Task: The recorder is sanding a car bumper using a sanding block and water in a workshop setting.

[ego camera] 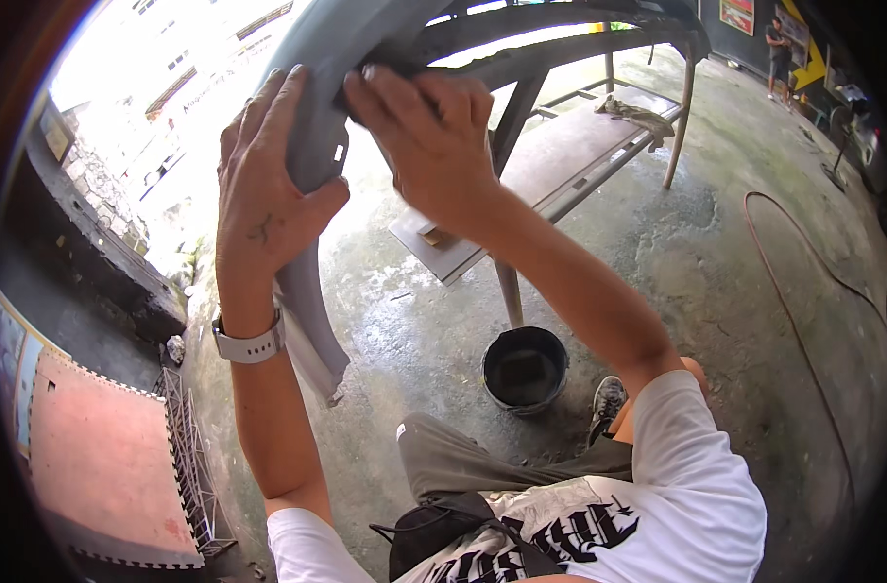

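Note:
A grey car bumper cover [318, 135] stands before me, its curved end reaching down towards the floor. My left hand [265, 182] is laid along this end, fingers over the outer side and thumb at the inner edge. A watch is strapped on that wrist. Against the same panel, just to the right, my right hand [436, 138] presses with bent fingers. Under its fingertips a small dark pad [344, 102] shows, mostly hidden, so its exact kind is unclear. Dark crossbars [545, 62] of the bumper extend to the upper right.
A black bucket [516, 409] holding dark liquid stands on the concrete floor near my knees. Beyond it are a low metal-framed bench [553, 157] with a rag [636, 120], and a small block [435, 235]. A hose [786, 306] runs along the right. Another person stands far right.

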`<state>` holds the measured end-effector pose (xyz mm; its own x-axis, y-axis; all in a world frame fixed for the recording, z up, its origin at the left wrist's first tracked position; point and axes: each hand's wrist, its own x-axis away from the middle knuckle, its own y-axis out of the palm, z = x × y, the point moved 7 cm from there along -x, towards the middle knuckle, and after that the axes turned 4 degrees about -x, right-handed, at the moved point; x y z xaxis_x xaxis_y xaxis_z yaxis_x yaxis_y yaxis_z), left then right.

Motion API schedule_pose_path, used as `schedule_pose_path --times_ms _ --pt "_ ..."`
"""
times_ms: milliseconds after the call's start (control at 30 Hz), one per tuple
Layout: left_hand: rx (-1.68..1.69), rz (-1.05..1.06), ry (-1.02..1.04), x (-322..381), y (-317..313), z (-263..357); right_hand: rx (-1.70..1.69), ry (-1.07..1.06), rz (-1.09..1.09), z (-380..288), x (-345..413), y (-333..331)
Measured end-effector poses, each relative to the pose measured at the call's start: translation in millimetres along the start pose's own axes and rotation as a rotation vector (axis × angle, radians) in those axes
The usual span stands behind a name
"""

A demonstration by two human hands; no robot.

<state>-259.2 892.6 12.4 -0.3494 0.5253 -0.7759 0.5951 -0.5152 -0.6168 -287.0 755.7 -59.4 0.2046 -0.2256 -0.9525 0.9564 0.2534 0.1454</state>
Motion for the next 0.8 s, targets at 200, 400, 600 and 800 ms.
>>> schedule_pose_path --times_ms 200,400,600,800 --pt "-0.013 -0.005 0.017 0 1 -2 -0.089 0.052 0.018 -22 12 -6" --pt "-0.008 0.011 0.002 1 2 -1 -0.035 0.068 -0.012 1 -4 0" --pt "-0.025 -0.004 -0.005 1 2 -2 -0.036 0.007 0.001 2 0 -5" --pt "-0.038 -0.007 -0.010 3 5 -4 -0.087 0.074 0.008 -25 7 -8"
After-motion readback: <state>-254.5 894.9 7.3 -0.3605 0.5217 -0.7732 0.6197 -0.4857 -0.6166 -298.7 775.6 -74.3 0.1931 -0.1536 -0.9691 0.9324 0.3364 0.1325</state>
